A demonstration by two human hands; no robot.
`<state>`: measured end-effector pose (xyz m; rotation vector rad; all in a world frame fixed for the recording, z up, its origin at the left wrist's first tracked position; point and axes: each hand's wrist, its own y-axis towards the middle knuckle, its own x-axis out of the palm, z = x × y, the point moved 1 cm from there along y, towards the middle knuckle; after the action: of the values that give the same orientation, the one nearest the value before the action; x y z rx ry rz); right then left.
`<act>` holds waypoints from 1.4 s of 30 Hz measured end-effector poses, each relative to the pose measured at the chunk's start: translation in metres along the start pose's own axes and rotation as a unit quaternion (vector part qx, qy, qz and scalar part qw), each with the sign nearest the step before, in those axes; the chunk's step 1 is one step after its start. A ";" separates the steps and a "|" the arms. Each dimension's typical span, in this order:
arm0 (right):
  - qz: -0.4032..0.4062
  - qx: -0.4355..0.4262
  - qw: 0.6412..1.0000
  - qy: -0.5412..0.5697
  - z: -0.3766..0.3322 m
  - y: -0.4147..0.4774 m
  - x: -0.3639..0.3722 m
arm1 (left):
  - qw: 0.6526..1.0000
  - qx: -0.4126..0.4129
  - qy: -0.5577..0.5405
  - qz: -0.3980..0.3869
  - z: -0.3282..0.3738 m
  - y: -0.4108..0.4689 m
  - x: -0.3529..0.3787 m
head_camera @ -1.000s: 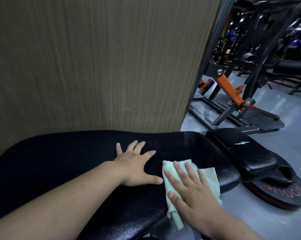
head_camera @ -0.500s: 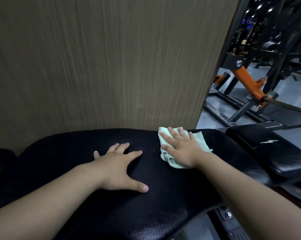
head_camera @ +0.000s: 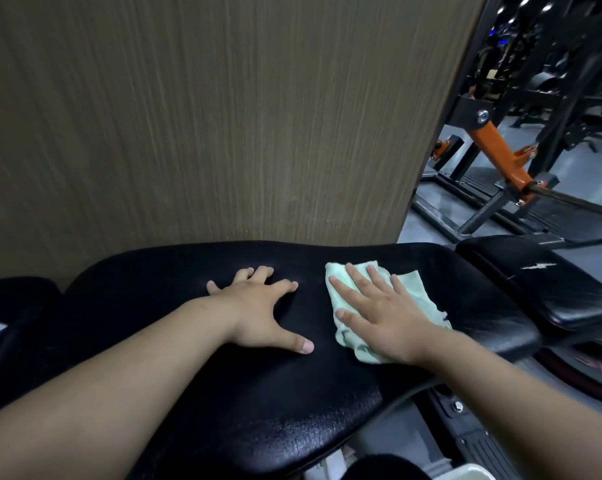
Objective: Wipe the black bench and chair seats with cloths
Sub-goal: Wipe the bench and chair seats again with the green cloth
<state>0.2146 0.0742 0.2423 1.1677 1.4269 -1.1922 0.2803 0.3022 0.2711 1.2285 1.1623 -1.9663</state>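
Hands occupy the middle of the frame, both laid flat on a black padded bench pad [head_camera: 258,410] that curves across the lower half. The right hand [head_camera: 379,317] sits right of centre, fingers straight and slightly spread, palm pressing a pale mint-green cloth [head_camera: 413,292] onto the pad. The cloth is crumpled; its edges stick out above the fingertips, to the right of the hand and below the thumb near the wrist. The left hand [head_camera: 258,306] rests just beside it, left of centre, bare on the vinyl with fingers relaxed and splayed and the thumb stretched toward the cloth, not touching it. Neither hand curls round anything. Both bare forearms run in from the bottom corners.

A brown wood-grain panel [head_camera: 206,116] fills the upper left and centre, rising directly behind the pad. At the right edge, a second black pad [head_camera: 549,289] with a small white tear in its cover lies lower, next to the first. Behind it, in the upper right, stands a gym machine with an orange arm [head_camera: 500,150] on a black frame, on a grey floor [head_camera: 587,261]. Part of another black cushion [head_camera: 8,299] shows at the far left edge.
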 end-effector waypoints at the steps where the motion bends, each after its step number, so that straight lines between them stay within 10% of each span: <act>1: -0.006 -0.008 1.000 -0.004 -0.006 -0.015 0.002 | 1.000 0.001 0.002 0.001 0.000 -0.001 0.000; 10: -0.057 -0.042 0.997 -0.043 -0.043 -0.089 0.011 | 1.000 0.008 0.018 0.003 0.000 0.000 0.002; 28: -0.006 0.005 1.000 -0.013 -0.043 0.111 -0.011 | 0.995 0.013 -0.015 0.099 -0.030 -0.022 0.014; 42: -0.049 -0.050 0.996 -0.054 -0.082 -0.008 0.001 | 0.996 -0.031 -0.041 0.069 -0.081 -0.075 0.005</act>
<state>0.2014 0.1544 0.2523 0.9599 1.4596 -1.2179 0.2539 0.4092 0.2780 1.1529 1.0603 -1.8482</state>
